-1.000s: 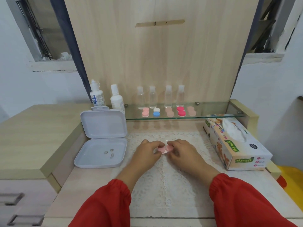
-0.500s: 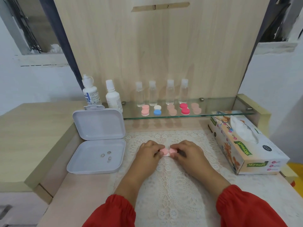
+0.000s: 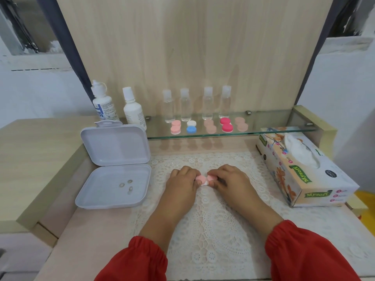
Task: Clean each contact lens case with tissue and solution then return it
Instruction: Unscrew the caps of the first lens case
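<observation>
Right now your fingertips (image 3: pixel 196 180) are curled in and pinching the pink contact lens case (image 3: pixel 205 178), which sits low over the lace mat (image 3: pixel 213 230) between your two hands: the left hand (image 3: pixel 180 179) holds the left cap, the right hand (image 3: pixel 229 179) holds the right one. Whether a cap is loosening or tightening can't be told from here. Keep the case flat and steady one side while you twist the other, so nothing spills or skids. A bit of white shows under the case; it may be tissue, though that's unclear. When a cap comes free, park it on the mat close by, not in the open white box (image 3: pixel 113 179), which has small pieces lying in its tray. The tissue box (image 3: pixel 304 171) stands to your right, the solution bottles (image 3: pixel 133 108) at back left, and five more cases wait on the glass shelf (image 3: pixel 263 131).
</observation>
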`<state>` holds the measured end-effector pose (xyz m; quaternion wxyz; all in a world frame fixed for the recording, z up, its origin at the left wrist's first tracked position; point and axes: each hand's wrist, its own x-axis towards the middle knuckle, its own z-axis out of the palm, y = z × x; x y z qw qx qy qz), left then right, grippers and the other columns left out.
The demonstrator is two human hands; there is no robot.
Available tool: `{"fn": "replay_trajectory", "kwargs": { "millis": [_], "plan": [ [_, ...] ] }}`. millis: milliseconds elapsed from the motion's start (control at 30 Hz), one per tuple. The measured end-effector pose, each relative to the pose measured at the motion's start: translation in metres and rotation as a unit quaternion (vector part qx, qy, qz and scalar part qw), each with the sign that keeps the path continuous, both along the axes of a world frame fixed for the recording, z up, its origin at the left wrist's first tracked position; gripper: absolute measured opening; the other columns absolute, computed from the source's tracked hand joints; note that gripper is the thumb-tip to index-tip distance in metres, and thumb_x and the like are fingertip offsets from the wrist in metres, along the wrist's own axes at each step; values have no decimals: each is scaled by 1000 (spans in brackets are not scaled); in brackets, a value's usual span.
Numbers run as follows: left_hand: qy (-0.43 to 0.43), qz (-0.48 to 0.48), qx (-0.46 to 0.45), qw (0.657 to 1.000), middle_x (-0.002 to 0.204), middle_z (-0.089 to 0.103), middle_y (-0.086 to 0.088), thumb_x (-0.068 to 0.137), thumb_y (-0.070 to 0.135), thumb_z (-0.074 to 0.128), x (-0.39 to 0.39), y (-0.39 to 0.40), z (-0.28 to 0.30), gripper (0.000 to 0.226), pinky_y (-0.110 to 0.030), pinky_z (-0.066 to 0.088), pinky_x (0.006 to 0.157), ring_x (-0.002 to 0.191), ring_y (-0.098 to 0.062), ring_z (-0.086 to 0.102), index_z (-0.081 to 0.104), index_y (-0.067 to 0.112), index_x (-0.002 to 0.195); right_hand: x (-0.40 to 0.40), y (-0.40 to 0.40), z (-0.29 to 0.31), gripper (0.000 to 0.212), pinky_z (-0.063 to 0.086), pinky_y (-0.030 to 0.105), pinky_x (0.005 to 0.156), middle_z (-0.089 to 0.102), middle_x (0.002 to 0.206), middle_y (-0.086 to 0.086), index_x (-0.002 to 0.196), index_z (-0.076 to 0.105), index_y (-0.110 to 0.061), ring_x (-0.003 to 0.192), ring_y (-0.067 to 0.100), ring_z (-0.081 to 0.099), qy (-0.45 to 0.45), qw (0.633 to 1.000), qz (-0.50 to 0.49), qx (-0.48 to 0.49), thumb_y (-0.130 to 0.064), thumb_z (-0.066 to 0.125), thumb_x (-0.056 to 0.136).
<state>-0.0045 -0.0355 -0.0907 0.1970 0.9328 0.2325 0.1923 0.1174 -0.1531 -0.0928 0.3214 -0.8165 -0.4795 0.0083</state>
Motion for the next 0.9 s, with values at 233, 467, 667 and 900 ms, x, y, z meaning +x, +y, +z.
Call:
{"fn": "replay_trajectory", "kwargs": {
  "millis": [233,467,667,900],
  "plan": [
    [32,7,64,997,128,45,8,103,28,35,2,-8,-1,32,-24,33,94,109,-16,37,49,22,131,-2,-1,-2,27,40,35,97,61,108,-7,118,67,-24,106,14,51,-9,1000,4,8,-27,63,92],
    [26,10,101,994,127,44,5,103,21,34,-1,-14,-1,31,-25,35,88,107,-17,37,47,20,131,-3,0,-1,27,40,30,93,60,109,-4,119,67,-22,106,15,50,-15,1000,7,7,-22,62,92],
    [68,17,136,988,122,45,-4,103,33,34,4,-16,2,36,-29,34,92,110,-22,38,53,15,128,-5,-3,-1,28,43,29,91,59,107,-4,118,67,-20,105,13,50,0,1000,8,9,-32,62,92],
    [-35,-8,-106,994,112,46,11,97,25,54,-2,-5,4,38,-14,23,92,113,-11,36,52,24,135,-2,-4,-2,29,42,31,95,58,107,-6,120,67,-20,107,12,50,26,1000,10,15,-27,64,91]
  ]
}}
